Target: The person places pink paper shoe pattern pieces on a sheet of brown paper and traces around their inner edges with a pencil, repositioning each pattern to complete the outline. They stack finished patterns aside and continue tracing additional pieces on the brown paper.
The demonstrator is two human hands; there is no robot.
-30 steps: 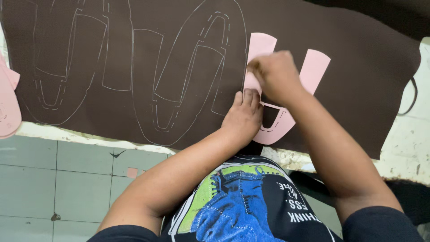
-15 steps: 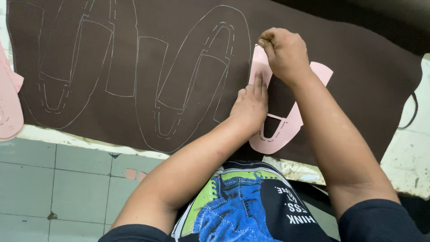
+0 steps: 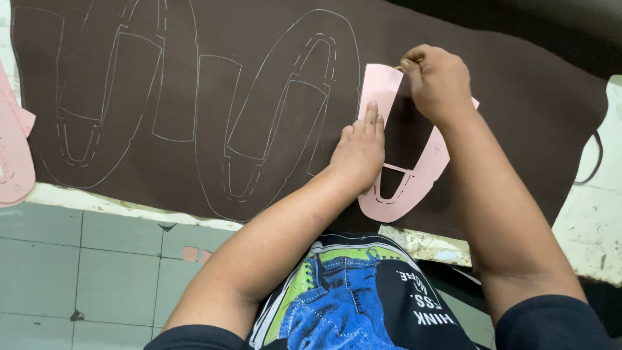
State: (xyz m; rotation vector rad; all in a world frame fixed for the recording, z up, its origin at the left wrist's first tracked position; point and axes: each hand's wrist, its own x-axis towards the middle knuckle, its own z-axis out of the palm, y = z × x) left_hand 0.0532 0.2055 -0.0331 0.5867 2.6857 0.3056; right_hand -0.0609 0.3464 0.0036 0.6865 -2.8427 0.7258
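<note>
A pink U-shaped paper template [image 3: 395, 204] lies flat on a large dark brown leather sheet [image 3: 512, 129]. My left hand [image 3: 359, 152] presses down on the template's left arm, fingers straight and together. My right hand [image 3: 437, 84] is closed at the top of that arm, by its inner edge, fingers pinched around a thin marking pen that is almost wholly hidden. The right forearm covers much of the template's right arm.
Pale traced outlines [image 3: 285, 110] of the same shape cover the leather's left half. More pink templates [image 3: 13, 155] lie at the left edge. The worn white table edge [image 3: 583, 227] shows at right with a black cord [image 3: 596, 162]. Below lies grey tiled floor [image 3: 97, 259] with pink scraps [image 3: 194, 254].
My right hand has travelled up the inner edge of the template's left arm to its top. My left hand slid slightly higher on that arm.
</note>
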